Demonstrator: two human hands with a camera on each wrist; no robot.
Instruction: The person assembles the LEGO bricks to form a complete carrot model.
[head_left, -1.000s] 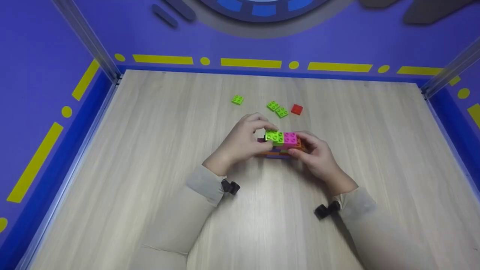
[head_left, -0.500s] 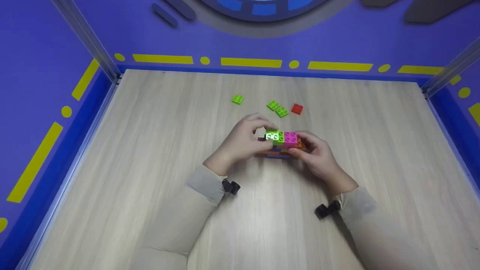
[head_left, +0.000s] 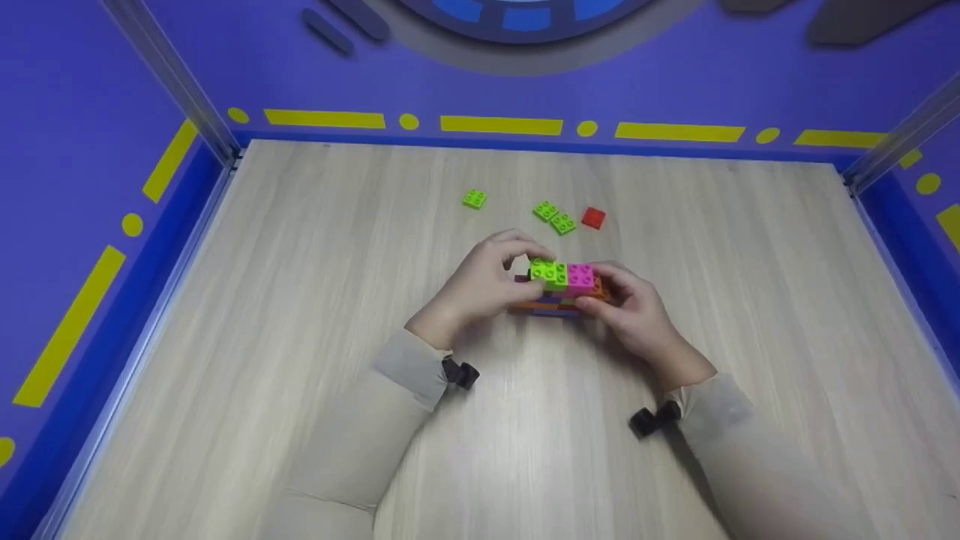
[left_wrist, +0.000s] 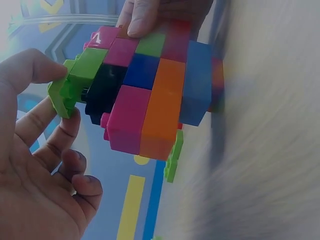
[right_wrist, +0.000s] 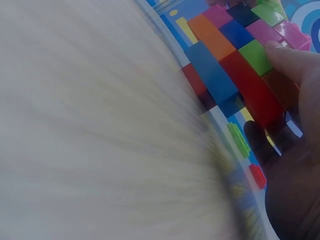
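My left hand [head_left: 487, 279] pinches a thin lime-green toy brick [left_wrist: 59, 96] between thumb and fingers. In the left wrist view that brick is tilted against a green brick [left_wrist: 89, 67] on top of a multicoloured brick stack [left_wrist: 167, 100]. My right hand [head_left: 636, 309] grips the stack's right side, its thumb on the near face in the right wrist view. A pink brick [head_left: 580, 276] sits beside the green ones on top. Lower layers show black, blue, orange, red and more pink bricks. Part of the stack is hidden behind my fingers.
Behind the hands lie a lone thin green brick [head_left: 474, 199], two more green bricks [head_left: 554, 217] touching at a corner, and a flat red brick [head_left: 593, 218]. Blue-purple panels [head_left: 510, 97] wall the wooden table [head_left: 337, 225] at the back and sides.
Both hands stay in nearly the same place on the stack. The glare on the green brick at the top has faded, with at most a slight shift of that brick.
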